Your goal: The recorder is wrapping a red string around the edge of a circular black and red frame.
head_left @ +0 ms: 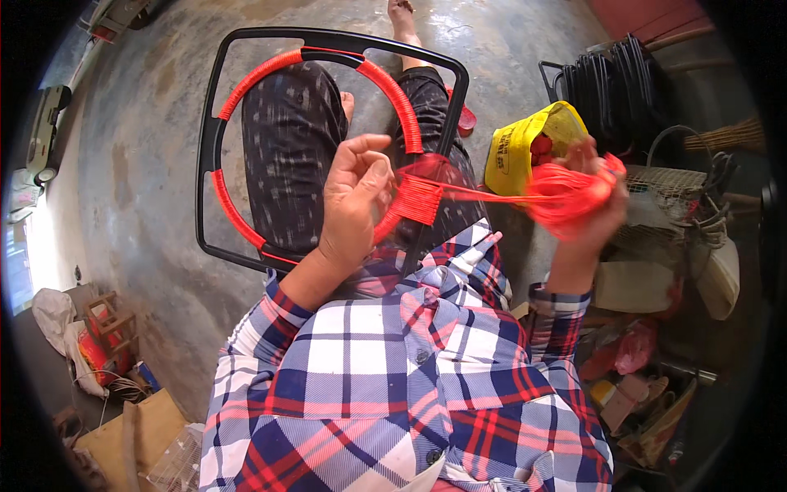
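A black metal frame (211,176) with a round ring inside it rests across my lap. Red cord (399,98) is wound tightly round several stretches of the ring, with bare black tube between them. On the ring's right side, a wide band of red cord (419,199) also takes in the frame's side bar. My left hand (351,197) is just left of that band, its fingers loosely curled and apart, with nothing visible in them. My right hand (602,205) is closed on a bundle of red cord (570,197), smeared by motion. Strands stretch from the bundle to the band.
Right of my legs stands a yellow bag (512,160) with red material inside. Beyond it are stacked black frames (611,90), a broom (725,138) and a wire basket (666,182). A small wooden stool (111,328) and a board (152,439) lie at lower left.
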A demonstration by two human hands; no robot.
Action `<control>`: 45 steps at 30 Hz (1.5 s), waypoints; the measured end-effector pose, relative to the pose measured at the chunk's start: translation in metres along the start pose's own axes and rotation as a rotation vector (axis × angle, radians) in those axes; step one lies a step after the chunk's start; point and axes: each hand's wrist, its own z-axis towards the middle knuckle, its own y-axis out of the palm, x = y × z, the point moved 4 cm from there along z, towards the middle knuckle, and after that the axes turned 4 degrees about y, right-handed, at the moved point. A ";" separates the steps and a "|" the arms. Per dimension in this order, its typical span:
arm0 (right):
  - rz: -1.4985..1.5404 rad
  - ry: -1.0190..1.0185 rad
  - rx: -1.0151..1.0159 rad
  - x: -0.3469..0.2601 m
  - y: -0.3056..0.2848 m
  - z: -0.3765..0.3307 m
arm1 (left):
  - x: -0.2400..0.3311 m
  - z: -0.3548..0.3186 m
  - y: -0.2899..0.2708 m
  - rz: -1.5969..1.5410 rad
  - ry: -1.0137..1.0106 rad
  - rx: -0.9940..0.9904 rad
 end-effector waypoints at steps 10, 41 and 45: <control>-0.257 0.218 0.038 0.046 -0.025 -0.008 | -0.007 0.010 0.015 -0.259 -0.361 -0.152; -0.011 0.407 0.176 0.110 0.017 -0.031 | -0.017 0.013 0.005 -0.343 -0.455 -0.134; 0.390 0.377 -0.213 0.107 0.023 -0.020 | -0.016 0.012 0.010 -0.379 -0.506 -0.102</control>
